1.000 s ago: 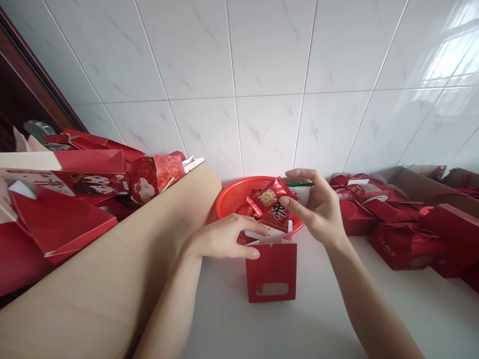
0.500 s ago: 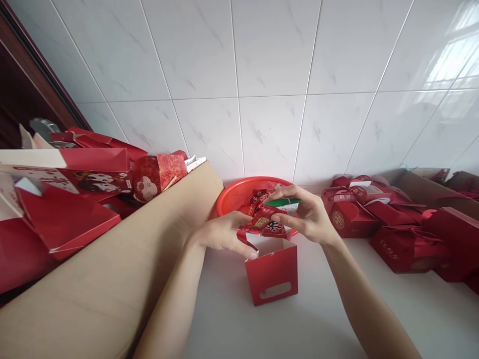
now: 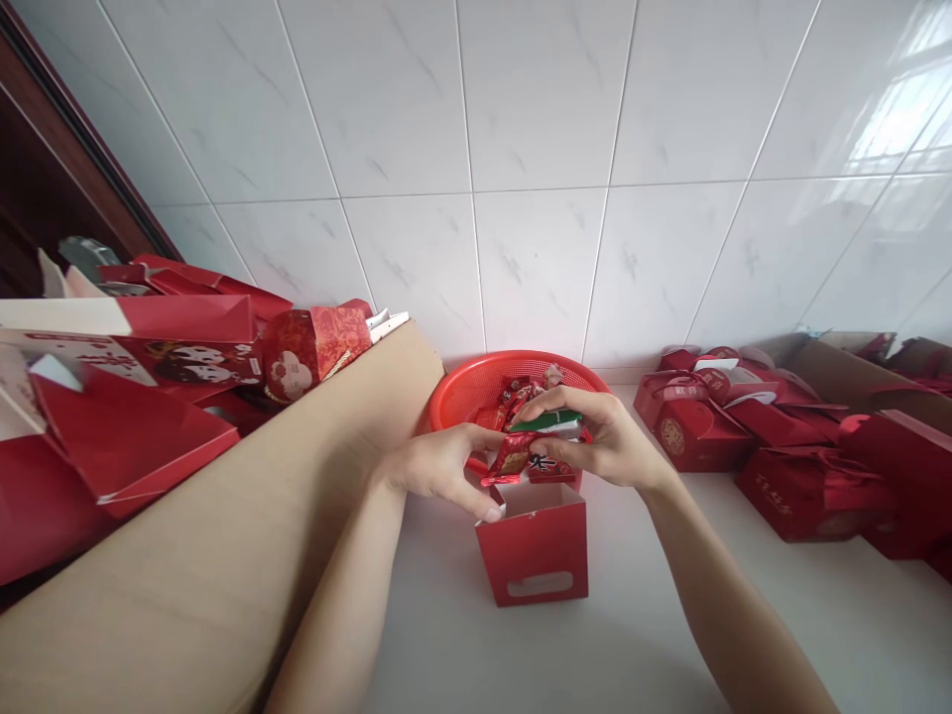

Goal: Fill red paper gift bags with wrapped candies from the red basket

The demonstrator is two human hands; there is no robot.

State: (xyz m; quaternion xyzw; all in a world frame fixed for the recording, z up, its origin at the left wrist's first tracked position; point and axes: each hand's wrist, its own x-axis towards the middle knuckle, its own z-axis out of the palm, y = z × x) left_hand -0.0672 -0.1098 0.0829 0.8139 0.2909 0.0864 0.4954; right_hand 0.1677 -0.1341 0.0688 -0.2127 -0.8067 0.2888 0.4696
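Note:
A small red cardboard box [image 3: 534, 550] with an oval cut-out in its front stands upright on the table, its top open. My left hand [image 3: 442, 471] grips its left upper edge, thumb outside on the near corner; the fingers' far ends are partly hidden behind packets. Over the opening, my right hand [image 3: 606, 436] is closed on several wrapped snack packets: red ones [image 3: 521, 456] with dark lettering and a green one [image 3: 546, 423]. Just behind the box, a red plastic basket [image 3: 453, 397] holds more red packets.
On the left, a large brown cardboard carton [image 3: 349, 466] is filled with red gift boxes [image 3: 141, 426]. Closed red boxes [image 3: 691, 421] stand in a group at the right, near another carton [image 3: 833, 382]. A white tiled wall [image 3: 535, 268] rises behind the table.
My right hand has tilted and shifted slightly left with the packets, showing more of the green one. The red box has moved a little left along with my left hand.

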